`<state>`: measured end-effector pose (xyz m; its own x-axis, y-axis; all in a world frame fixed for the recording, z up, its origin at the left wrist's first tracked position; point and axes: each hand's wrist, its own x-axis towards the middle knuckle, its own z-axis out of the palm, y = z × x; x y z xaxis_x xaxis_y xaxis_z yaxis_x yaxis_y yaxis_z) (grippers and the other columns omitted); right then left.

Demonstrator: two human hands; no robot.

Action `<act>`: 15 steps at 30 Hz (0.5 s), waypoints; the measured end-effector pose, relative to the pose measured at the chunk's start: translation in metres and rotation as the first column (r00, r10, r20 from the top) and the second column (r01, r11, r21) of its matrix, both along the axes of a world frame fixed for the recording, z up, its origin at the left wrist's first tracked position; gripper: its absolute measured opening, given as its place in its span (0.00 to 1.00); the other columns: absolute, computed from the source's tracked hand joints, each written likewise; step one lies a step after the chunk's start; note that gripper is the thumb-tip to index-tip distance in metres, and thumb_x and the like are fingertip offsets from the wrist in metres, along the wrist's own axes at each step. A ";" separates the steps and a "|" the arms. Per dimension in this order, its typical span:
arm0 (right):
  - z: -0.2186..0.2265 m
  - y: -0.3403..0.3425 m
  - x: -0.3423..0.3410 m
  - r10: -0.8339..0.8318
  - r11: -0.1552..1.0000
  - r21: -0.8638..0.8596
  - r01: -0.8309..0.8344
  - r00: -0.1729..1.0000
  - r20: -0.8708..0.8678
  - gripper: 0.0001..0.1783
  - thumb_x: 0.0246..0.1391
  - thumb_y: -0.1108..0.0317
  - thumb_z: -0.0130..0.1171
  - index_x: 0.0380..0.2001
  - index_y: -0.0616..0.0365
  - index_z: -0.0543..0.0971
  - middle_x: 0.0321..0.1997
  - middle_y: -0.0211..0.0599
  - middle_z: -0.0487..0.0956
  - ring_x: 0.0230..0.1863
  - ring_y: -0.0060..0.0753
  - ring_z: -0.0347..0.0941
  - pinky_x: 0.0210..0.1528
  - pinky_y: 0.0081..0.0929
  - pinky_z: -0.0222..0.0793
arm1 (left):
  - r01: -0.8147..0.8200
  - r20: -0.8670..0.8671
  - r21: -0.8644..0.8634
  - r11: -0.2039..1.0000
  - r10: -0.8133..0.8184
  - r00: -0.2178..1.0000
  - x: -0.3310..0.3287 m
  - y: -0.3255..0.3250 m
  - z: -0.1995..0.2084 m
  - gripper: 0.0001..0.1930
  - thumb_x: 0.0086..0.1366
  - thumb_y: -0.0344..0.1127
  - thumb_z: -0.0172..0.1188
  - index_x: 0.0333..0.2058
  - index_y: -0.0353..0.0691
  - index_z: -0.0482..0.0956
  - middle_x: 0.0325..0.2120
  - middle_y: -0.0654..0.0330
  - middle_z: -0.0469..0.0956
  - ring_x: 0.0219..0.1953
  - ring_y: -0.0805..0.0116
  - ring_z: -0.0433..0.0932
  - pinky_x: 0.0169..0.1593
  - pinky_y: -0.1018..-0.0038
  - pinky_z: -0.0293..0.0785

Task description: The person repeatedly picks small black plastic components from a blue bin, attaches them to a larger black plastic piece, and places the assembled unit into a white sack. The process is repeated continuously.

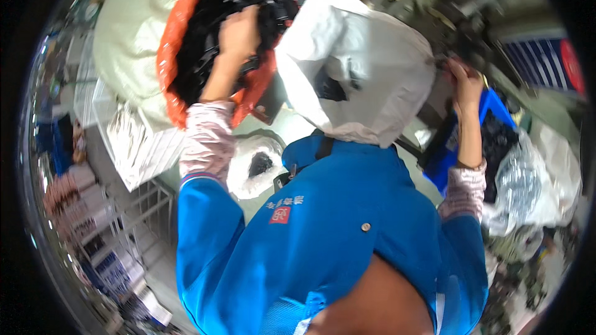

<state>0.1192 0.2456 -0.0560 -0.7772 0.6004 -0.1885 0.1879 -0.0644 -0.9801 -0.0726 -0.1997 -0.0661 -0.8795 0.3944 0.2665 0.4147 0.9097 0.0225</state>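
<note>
My left hand [239, 34] reaches into an orange-lined bag of black parts [214, 6] at the upper left. Its fingertips are blurred against the parts, so their grip does not show. At the right, my right hand [465, 80] is raised beside dark machinery [456, 43]. Its fingers are bent and pressed together, and what they hold, if anything, is too small to make out. Between my hands, in front of my body, a white bag [397, 62] gapes open with a few black pieces [332, 85] inside.
A blue bin [490, 104] with dark contents stands below my right hand, beside clear plastic bags [521, 180]. A white basket [133, 142] sits below the orange-lined bag. Nearer, a small clear bag [254, 164] holds something dark. A metal rack [146, 211] stands at the left.
</note>
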 end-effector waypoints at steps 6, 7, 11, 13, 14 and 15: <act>0.024 -0.036 0.005 0.147 0.932 -0.292 -0.216 0.959 -0.241 0.11 0.53 0.71 0.60 0.38 0.67 0.79 0.33 0.37 0.79 0.32 0.27 0.74 0.35 0.24 0.71 | 0.211 0.011 -0.291 0.933 -0.217 0.976 -0.032 -0.067 -0.036 0.23 0.48 0.23 0.55 0.45 0.44 0.75 0.40 0.59 0.74 0.45 0.58 0.70 0.47 0.67 0.68; 0.026 -0.038 0.006 0.147 0.934 -0.283 -0.216 0.958 -0.245 0.11 0.53 0.71 0.61 0.37 0.66 0.79 0.33 0.36 0.79 0.31 0.27 0.73 0.35 0.25 0.71 | 0.252 0.006 -0.259 0.932 -0.259 0.966 -0.032 -0.063 -0.033 0.22 0.48 0.23 0.54 0.45 0.43 0.75 0.40 0.57 0.74 0.45 0.57 0.70 0.48 0.66 0.68; 0.041 -0.059 0.007 0.133 0.969 -0.175 -0.176 0.963 -0.233 0.08 0.51 0.71 0.62 0.34 0.64 0.79 0.29 0.35 0.79 0.29 0.26 0.73 0.34 0.26 0.71 | 0.287 0.018 0.089 0.954 -0.290 0.957 -0.035 -0.061 -0.011 0.20 0.51 0.20 0.52 0.46 0.36 0.74 0.42 0.49 0.75 0.47 0.47 0.71 0.54 0.60 0.65; 0.035 -0.058 -0.009 0.158 0.962 -0.159 -0.221 0.929 -0.334 0.06 0.49 0.73 0.63 0.30 0.64 0.77 0.27 0.36 0.78 0.24 0.26 0.72 0.28 0.25 0.69 | 0.201 -0.065 0.241 0.950 -0.191 0.980 -0.039 -0.061 0.011 0.21 0.56 0.22 0.53 0.50 0.35 0.71 0.45 0.47 0.74 0.51 0.49 0.71 0.55 0.62 0.65; 0.037 -0.053 -0.018 0.172 0.955 -0.164 -0.247 0.912 -0.373 0.05 0.48 0.75 0.63 0.28 0.63 0.76 0.26 0.36 0.78 0.22 0.25 0.70 0.25 0.24 0.68 | 0.153 -0.087 0.378 0.913 -0.130 0.988 -0.040 -0.058 0.019 0.19 0.59 0.23 0.53 0.51 0.34 0.70 0.45 0.48 0.75 0.50 0.52 0.72 0.55 0.64 0.66; 0.042 -0.054 -0.021 0.195 0.936 -0.191 -0.295 0.888 -0.416 0.06 0.48 0.75 0.63 0.27 0.63 0.75 0.25 0.36 0.77 0.20 0.25 0.70 0.23 0.23 0.66 | 0.087 -0.049 0.536 0.840 -0.072 0.996 -0.046 -0.069 0.018 0.18 0.61 0.23 0.53 0.51 0.33 0.70 0.45 0.49 0.75 0.48 0.56 0.74 0.54 0.68 0.68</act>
<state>0.0984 0.1918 -0.0142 -0.9340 0.3549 0.0408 -0.1590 -0.3107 -0.9371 -0.1182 -0.2684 -0.0476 -0.8413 0.2511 0.4788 0.4921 0.7223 0.4859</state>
